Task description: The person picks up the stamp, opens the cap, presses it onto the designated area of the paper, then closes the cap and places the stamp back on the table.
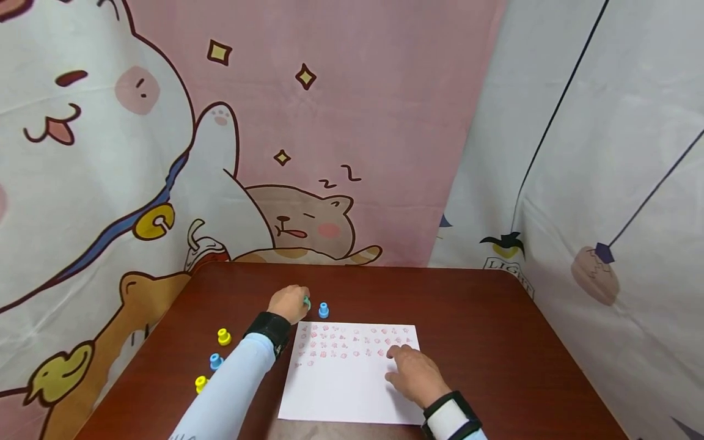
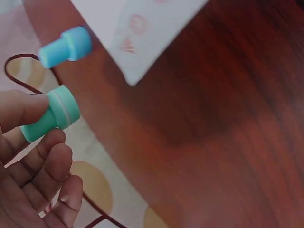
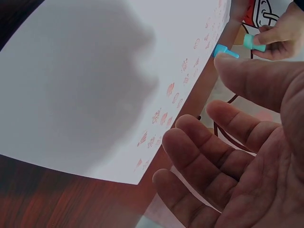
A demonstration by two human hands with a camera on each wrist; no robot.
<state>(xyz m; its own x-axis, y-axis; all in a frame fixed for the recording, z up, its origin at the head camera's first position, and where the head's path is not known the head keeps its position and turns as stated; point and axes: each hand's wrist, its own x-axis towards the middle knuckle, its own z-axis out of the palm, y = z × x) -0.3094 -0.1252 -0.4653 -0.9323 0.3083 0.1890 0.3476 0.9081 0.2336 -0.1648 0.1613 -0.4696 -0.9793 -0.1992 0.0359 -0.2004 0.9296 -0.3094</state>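
My left hand (image 1: 288, 303) pinches a green toy stamp (image 2: 66, 105) between thumb and fingers, above the table beyond the paper's far left corner. A blue stamp (image 1: 323, 311) stands upright on the table just to its right. The white sheet of paper (image 1: 341, 394) lies flat, with rows of small red stamped prints (image 1: 334, 345) across its far part. Over the paper's right side is my right hand (image 1: 416, 374), its fingers loosely bent and apart, holding nothing. In the right wrist view the green stamp and the blue one appear at the upper right.
Left of my left forearm, two yellow stamps (image 1: 223, 337) and another blue stamp (image 1: 216, 361) stand on the brown table (image 1: 511, 366). A cartoon-printed cloth (image 1: 385, 122) hangs behind the table's far edge. A greyish-brown patch (image 1: 330, 431) shows at the near edge.
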